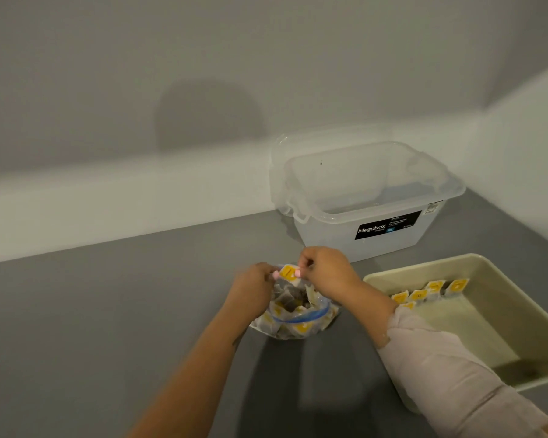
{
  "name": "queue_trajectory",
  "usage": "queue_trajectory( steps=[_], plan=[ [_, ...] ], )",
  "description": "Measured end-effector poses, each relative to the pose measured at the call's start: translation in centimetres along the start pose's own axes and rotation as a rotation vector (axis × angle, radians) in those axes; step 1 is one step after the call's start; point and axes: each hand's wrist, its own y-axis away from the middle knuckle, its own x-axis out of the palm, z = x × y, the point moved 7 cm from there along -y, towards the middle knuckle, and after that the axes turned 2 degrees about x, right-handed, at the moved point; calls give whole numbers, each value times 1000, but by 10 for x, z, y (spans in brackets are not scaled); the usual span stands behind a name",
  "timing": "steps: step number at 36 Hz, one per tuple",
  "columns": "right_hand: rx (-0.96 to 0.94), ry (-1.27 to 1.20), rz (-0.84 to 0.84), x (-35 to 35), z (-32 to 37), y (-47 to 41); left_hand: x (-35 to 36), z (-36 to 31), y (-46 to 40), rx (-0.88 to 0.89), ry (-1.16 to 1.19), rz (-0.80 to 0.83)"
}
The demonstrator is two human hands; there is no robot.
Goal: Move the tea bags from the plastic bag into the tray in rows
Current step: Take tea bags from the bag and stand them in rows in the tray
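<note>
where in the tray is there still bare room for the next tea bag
The tray is crowded only along its far-left wall, where a row of tea bags stands. The floor between that row and the near rim is bare, as is the far-right corner. Over the plastic bag it is tight: both hands pinch one tea bag.

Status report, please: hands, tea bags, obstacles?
Both hands, left and right, grip one tea bag above plastic bag. Tray holds one partial row. Nothing blocking.

My left hand (255, 281) and my right hand (325, 273) are close together in front of me, the fingers of both pinched. My left forearm is bare. My right forearm wears a pale sleeve.
</note>
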Motion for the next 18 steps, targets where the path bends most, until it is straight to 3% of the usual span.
queue_trajectory(
  steps=[4, 12, 15, 18],
  plan=[
    [27, -253, -26, -2, -1, 2, -13, -9, 4, 8, 184, -128],
    [101, -514, -20, 4, 3, 5, -16, -5, 5, -35, 458, -181],
    [123, -467, -37, 9, 1, 6, -19, 3, 4, -68, 512, -221],
    [131, -199, 13, 17, 3, 3, -21, 7, 5, -101, 560, -203]
  ],
)
